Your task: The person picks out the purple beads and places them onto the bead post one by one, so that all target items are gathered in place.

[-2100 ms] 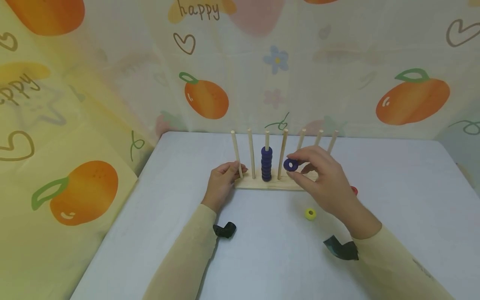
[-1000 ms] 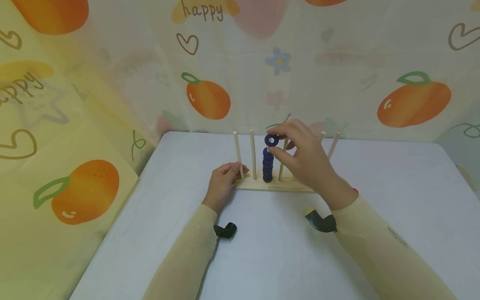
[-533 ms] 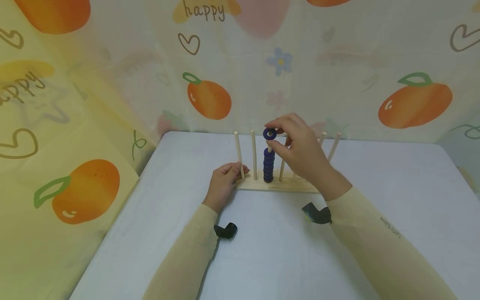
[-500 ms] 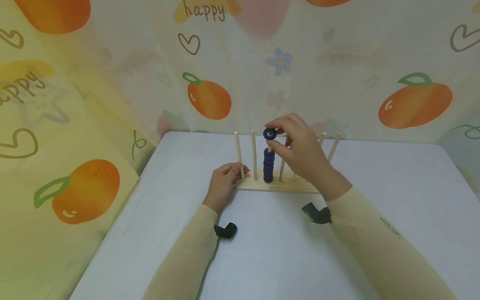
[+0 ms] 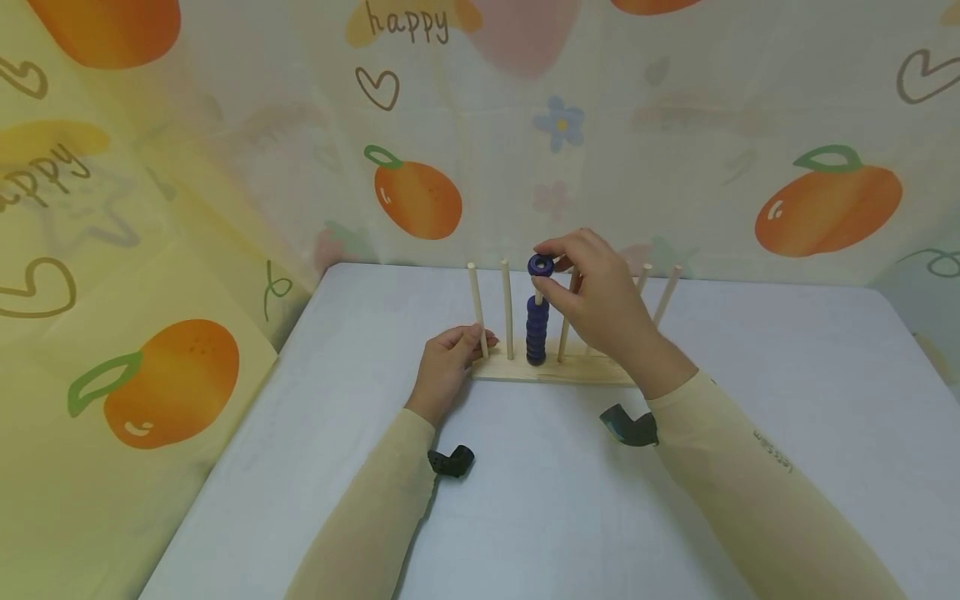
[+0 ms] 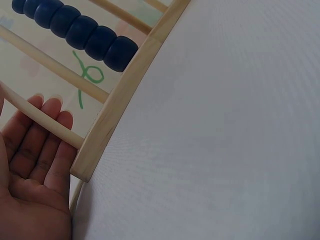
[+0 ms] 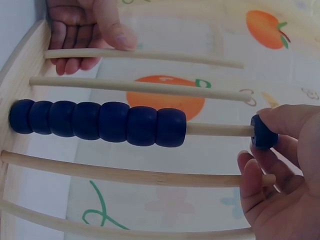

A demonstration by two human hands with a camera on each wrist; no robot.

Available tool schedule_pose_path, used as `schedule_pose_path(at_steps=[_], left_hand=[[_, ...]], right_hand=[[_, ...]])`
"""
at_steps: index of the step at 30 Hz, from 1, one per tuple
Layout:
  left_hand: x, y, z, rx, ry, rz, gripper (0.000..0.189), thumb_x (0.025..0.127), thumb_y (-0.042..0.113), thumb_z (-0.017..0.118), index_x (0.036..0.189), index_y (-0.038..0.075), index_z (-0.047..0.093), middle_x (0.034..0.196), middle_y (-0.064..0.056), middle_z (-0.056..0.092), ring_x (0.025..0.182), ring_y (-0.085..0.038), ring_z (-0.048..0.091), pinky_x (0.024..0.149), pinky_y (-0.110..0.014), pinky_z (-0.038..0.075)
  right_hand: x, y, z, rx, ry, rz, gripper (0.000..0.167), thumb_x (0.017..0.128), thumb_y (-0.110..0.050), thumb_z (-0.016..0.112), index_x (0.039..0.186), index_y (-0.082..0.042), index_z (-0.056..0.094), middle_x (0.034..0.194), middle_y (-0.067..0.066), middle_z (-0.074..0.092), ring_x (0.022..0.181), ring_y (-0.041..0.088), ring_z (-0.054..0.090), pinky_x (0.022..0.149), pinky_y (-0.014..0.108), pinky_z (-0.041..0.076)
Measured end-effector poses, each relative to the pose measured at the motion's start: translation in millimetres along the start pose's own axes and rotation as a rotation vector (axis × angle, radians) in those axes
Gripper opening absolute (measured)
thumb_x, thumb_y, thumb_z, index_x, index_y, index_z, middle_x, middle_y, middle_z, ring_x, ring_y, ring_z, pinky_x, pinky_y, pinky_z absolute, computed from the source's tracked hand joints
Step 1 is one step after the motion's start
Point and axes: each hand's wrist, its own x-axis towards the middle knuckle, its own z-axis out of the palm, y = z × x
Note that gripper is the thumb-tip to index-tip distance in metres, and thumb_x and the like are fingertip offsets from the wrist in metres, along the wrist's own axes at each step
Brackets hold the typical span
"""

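A wooden rack [image 5: 510,375] with a row of upright pegs stands on the table. On its third peg from the left sits a stack of dark blue beads [image 5: 536,333], several deep. My right hand [image 5: 603,300] pinches one more blue bead [image 5: 540,265] between thumb and fingertips. In the right wrist view that held bead [image 7: 263,132] meets the tip of the third peg [image 7: 220,129], well apart from the stack. My left hand [image 5: 446,367] holds the leftmost peg [image 6: 50,122] near its foot, thumb in front and fingers behind.
A white-covered table [image 5: 525,517] lies under the rack. Fabric printed with oranges [image 5: 417,200] hangs behind it and at the left. Black straps [image 5: 452,461] stick out at both wrists. My right hand hides part of the rack's right side.
My right hand has carried the blue bead left and up to the third peg's top, and the bead has tipped flatter. The yellow and red beads are now hidden. My left hand stays put.
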Motion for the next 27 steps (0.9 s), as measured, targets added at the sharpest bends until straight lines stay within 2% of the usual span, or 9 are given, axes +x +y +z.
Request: schedule_pose_path(at_steps=[10,15,18,21,27], left_hand=[[1.8,-1.3,2.0,-0.004,-0.003,-0.003,0.047,0.109,0.044,0.068,0.114,-0.001,0.080,0.114,-0.014,0.079,0.116,-0.027,0.073,0.103,-0.039,0.058],[3.3,-2.2,3.0,-0.018,-0.001,-0.006,0.047,0.110,0.042,0.068,0.114,-0.003,0.079,0.114,-0.016,0.078,0.115,-0.028,0.073,0.103,-0.040,0.058],[4.3,-2.4,3.4,-0.020,0.001,-0.004,0.046,0.110,0.041,0.068,0.114,-0.004,0.079,0.114,-0.016,0.078,0.115,-0.028,0.074,0.102,-0.039,0.059],[4.9,-3.2,2.7,-0.021,0.003,0.000,0.046,0.110,0.041,0.068,0.114,-0.003,0.079,0.113,-0.016,0.079,0.114,-0.028,0.074,0.102,-0.039,0.059],[6.4,-7.0,-0.7,-0.029,-0.003,0.005,0.045,0.110,0.040,0.069,0.116,-0.003,0.079,0.114,-0.015,0.078,0.115,-0.028,0.073,0.102,-0.039,0.059]], right_hand=[[-0.2,-1.1,-1.0,-0.003,-0.036,0.055,0.031,0.100,-0.005,0.080,0.129,0.003,0.071,0.123,0.016,0.068,0.106,0.033,0.066,0.070,0.037,0.051],[-3.4,-0.3,-1.7,0.018,-0.014,0.034,0.030,0.099,-0.004,0.079,0.128,0.003,0.072,0.121,0.015,0.068,0.105,0.029,0.064,0.071,0.038,0.053],[-6.7,-0.5,-3.3,0.020,0.005,0.019,0.031,0.099,-0.003,0.080,0.128,0.002,0.072,0.123,0.015,0.066,0.100,0.027,0.062,0.073,0.040,0.057],[-11.3,-1.4,-6.2,0.018,0.029,0.013,0.030,0.099,-0.003,0.081,0.128,0.002,0.073,0.127,0.015,0.063,0.102,0.028,0.061,0.074,0.042,0.059],[-25.1,0.6,-16.9,0.024,0.087,0.005,0.028,0.097,0.003,0.080,0.125,0.000,0.074,0.129,0.012,0.064,0.115,0.025,0.059,0.075,0.030,0.055]])
